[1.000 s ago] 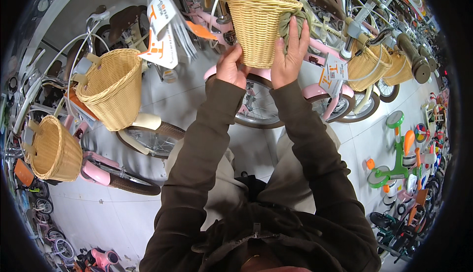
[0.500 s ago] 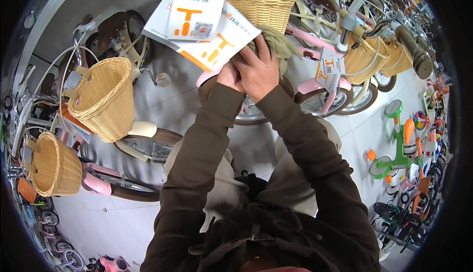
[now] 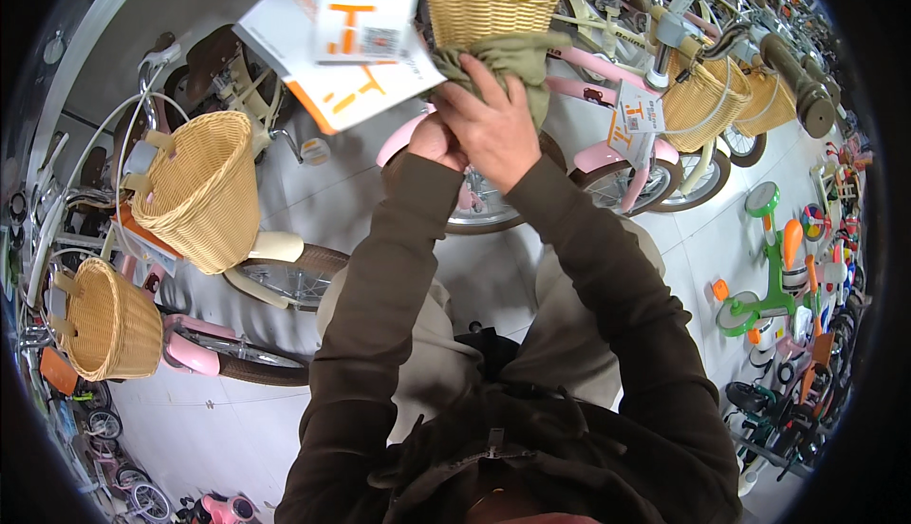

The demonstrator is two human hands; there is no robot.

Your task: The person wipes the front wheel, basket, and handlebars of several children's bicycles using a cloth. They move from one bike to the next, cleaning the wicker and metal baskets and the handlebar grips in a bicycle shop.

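Observation:
My right hand is closed on the lower edge of an olive-green cloth, with its fingers bent over the folds. Beside it, my left hand is curled closed; whatever its fingers hold is hidden. Both hands are over the front wheel of a child's bicycle, next to its pink fender. The cloth bunches up just below a tan wicker basket. White and orange hang tags fan out to the left of the basket, close above my left hand.
Two wicker-basket bicycles stand at the left, with a larger basket and a smaller basket. More bicycles line the right, around another basket and a brown handlebar grip. A green scooter stands on the pale tiled floor.
The cloth has shifted left and spread out under the basket. My right hand has moved slightly down with its fingers on it. The hang tags have swung left and up.

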